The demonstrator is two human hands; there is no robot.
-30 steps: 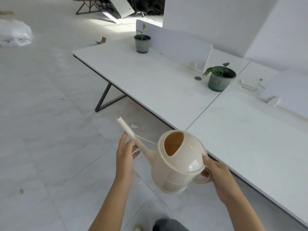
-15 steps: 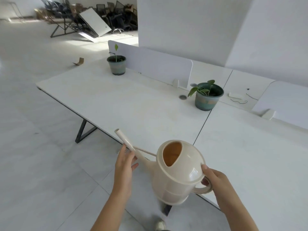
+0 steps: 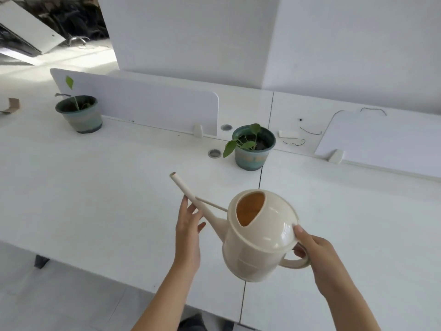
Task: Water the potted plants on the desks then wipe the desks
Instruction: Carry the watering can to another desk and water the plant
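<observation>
Right hand (image 3: 317, 253): fingers wrapped around the loop handle of the cream plastic watering can (image 3: 259, 237), thumb on its lid rim.
Left hand (image 3: 188, 231): fingers extended, resting against the can's long spout, not clenched.
Can: held above the white desk (image 3: 95, 187), spout pointing up and left.
Near plant: green ceramic pot with leafy seedling (image 3: 253, 146), at the desk seam.
Far plant: second green pot (image 3: 80, 113), far left, beside the white divider panel (image 3: 148, 103).

Both bare forearms reach forward from the bottom edge, hands raised at mid-frame.
Left hand (image 3: 188, 231) open, fingers straight and pointing up, fingertips touching the spout of the cream plastic watering can (image 3: 256, 237). Right hand (image 3: 317, 253) curled around the can's loop handle, thumb pressed on the lid rim, wrist slightly bent.
</observation>
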